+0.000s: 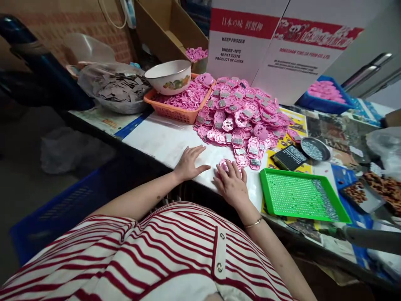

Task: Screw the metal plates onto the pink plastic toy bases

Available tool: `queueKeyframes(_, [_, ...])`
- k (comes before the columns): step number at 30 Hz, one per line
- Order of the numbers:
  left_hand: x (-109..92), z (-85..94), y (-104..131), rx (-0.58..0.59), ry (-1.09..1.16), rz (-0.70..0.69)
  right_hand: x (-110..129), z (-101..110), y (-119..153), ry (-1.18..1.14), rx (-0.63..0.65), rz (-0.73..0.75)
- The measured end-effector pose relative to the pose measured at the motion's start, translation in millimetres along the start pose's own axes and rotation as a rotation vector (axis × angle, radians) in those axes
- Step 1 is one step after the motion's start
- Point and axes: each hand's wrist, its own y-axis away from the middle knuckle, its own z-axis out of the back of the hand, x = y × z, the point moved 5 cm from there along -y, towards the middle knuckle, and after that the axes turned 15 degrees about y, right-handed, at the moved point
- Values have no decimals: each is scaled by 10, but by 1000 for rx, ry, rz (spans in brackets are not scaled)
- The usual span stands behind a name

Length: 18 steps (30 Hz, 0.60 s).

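At the table's (156,142) near edge, the left hand (188,164) is hovering over or resting on the white surface; which of the two is unclear. Its fingers are spreading apart, the thumb pointing toward the right hand (232,184), and they are holding nothing visible. Just beside it, the right hand is reaching in over the same edge, its fingers spreading and curving over a pink piece (226,164), which is lying partly hidden beneath them; whether they are pressing it cannot be told.

To the right, a green tray (291,194) is lying along the near edge, small silvery parts gathering at its right end. Beyond it, a black ribbed block (288,157) is sitting beside a round dish (315,149) of silvery bits.

Past the hands, a pile of pink pieces (241,117), many carrying grey metal plates, is spreading over the middle. Left of it, an orange basket (175,113) is holding pink parts and a white enamel bowl (169,77). Toward the table's left end, a plastic-lined bowl (120,106) is holding flat grey pieces. Behind the pile, a white and red carton (244,71) is standing upright, a blue basket (322,104) of pink parts sitting to its right.
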Motion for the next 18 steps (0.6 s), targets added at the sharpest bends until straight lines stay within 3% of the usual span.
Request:
queueKeyframes(6, [-77, 27, -53, -28, 28, -57, -112, -73, -143, 0, -28, -111])
queueKeyframes(13, [-143, -7, -77, -114, 75, -143, -313, 19, -130, 54, -263, -210])
queueKeyframes(16, [-38, 179, -229, -239, 108, -147, -323, 51, -113, 91, -339, -203])
queueKeyframes(18, [85, 501, -460, -348, 121, -123, -314, 62, -111, 112, -364, -188])
